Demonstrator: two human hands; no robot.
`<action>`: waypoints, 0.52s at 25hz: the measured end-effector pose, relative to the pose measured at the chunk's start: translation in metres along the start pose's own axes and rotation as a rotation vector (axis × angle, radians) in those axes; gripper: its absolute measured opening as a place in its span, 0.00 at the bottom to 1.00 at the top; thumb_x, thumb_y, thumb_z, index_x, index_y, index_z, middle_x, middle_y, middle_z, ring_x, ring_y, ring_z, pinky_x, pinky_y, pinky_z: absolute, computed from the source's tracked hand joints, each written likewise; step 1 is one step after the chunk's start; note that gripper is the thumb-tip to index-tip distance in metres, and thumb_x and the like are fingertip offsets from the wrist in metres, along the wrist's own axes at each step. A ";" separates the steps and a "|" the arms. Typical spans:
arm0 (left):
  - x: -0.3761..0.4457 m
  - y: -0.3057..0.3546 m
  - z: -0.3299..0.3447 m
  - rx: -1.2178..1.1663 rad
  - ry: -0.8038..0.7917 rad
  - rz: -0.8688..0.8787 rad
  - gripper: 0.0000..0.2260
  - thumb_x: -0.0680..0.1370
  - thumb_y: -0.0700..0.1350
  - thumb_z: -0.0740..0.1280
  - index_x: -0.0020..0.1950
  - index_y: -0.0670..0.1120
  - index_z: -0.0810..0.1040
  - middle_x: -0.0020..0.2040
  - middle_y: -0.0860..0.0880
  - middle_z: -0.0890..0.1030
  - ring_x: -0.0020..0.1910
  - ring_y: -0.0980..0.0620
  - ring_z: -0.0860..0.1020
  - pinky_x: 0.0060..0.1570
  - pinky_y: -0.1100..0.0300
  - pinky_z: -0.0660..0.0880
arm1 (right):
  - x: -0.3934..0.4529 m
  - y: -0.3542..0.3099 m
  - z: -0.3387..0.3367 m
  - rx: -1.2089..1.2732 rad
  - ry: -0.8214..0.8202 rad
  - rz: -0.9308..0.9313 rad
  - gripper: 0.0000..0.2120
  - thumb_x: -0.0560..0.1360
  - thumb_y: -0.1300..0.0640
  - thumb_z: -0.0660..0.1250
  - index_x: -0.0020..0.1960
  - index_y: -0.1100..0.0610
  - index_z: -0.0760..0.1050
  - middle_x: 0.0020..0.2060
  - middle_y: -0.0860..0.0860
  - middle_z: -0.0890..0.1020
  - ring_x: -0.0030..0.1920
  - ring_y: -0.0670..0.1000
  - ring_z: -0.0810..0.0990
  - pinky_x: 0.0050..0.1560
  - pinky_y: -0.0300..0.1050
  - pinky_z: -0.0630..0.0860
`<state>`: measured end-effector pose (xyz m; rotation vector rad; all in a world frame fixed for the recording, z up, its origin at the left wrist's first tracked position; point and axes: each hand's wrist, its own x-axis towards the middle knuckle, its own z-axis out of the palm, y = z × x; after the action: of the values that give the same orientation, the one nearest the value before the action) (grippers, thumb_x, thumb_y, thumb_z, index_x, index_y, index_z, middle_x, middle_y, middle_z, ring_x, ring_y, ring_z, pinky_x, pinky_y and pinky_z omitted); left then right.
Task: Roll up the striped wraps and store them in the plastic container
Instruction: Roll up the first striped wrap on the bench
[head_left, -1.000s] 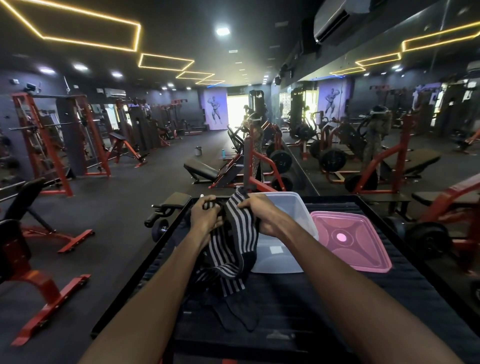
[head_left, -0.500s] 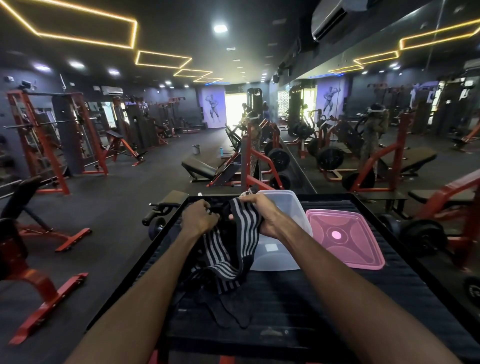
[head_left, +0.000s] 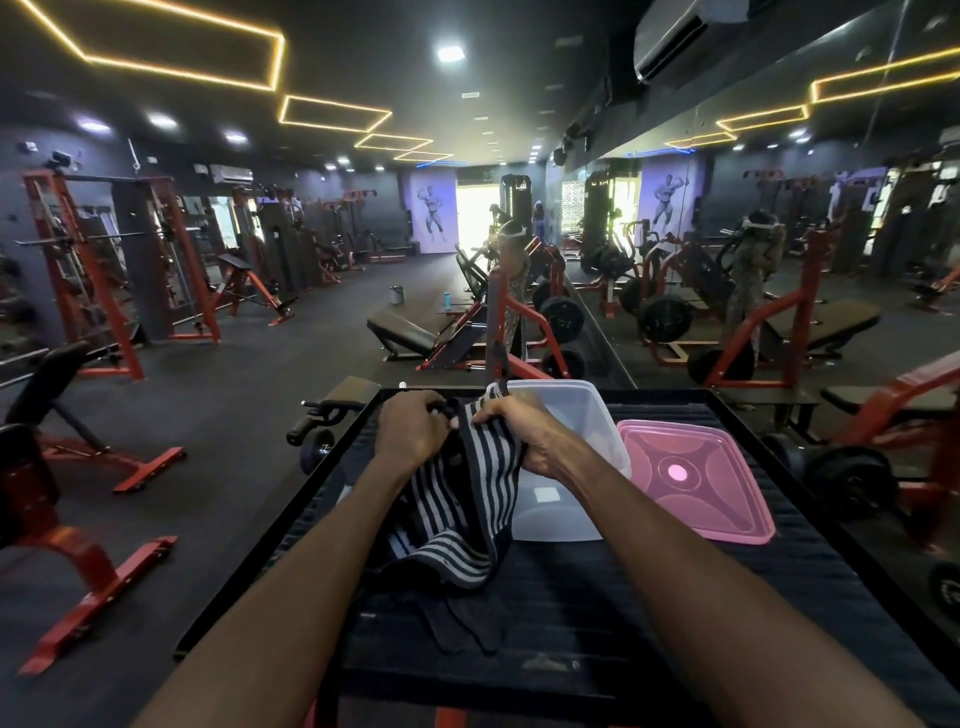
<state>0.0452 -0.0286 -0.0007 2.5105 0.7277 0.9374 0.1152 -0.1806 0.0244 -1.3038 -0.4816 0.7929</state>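
The black table (head_left: 597, 613) is stretching away under both arms, its raised rim (head_left: 291, 525) running along the left side and across the far end, and bare ribbed surface is lying open on the near half and toward the right edge. Beyond the left rim the dark gym floor (head_left: 218, 415) is spreading wide, with red benches and racks standing well apart on it; a weight machine (head_left: 498, 332) is rising just behind the far rim. On the table, the clear plastic container (head_left: 571, 499) is sitting uncovered just right of the hands, and its pink lid (head_left: 696, 483) is lying flat beside it — touching or nearly so. The left hand (head_left: 410, 434) and right hand (head_left: 524, 434) are both gripping the top end of a striped wrap (head_left: 467, 509), fingers curled around it, held up near the container's left wall. The wrap is hanging down between the forearms, its lower part piling on the table — a dark strap (head_left: 467, 623) is trailing nearer.
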 end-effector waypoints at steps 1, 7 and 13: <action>0.000 -0.001 0.001 -0.015 0.007 -0.027 0.11 0.74 0.41 0.69 0.54 0.47 0.86 0.53 0.47 0.86 0.54 0.46 0.82 0.55 0.58 0.75 | 0.000 0.000 0.001 -0.024 0.018 -0.023 0.12 0.70 0.72 0.63 0.51 0.65 0.78 0.44 0.62 0.85 0.45 0.58 0.86 0.47 0.49 0.83; 0.009 -0.012 -0.005 -0.122 -0.002 -0.306 0.12 0.77 0.49 0.70 0.54 0.43 0.85 0.51 0.43 0.86 0.52 0.44 0.82 0.52 0.57 0.74 | 0.002 -0.006 -0.004 -0.063 0.108 -0.145 0.07 0.56 0.66 0.63 0.30 0.55 0.72 0.35 0.56 0.76 0.45 0.58 0.75 0.46 0.52 0.73; 0.009 -0.008 -0.013 -0.244 0.008 -0.442 0.13 0.74 0.49 0.71 0.49 0.40 0.83 0.47 0.42 0.84 0.51 0.42 0.81 0.43 0.58 0.68 | 0.003 -0.004 -0.010 -0.054 -0.022 0.012 0.16 0.67 0.74 0.57 0.51 0.66 0.75 0.48 0.64 0.83 0.48 0.61 0.85 0.56 0.56 0.82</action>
<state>0.0399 -0.0151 0.0091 2.0194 1.0463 0.8178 0.1251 -0.1852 0.0252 -1.3502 -0.5159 0.8101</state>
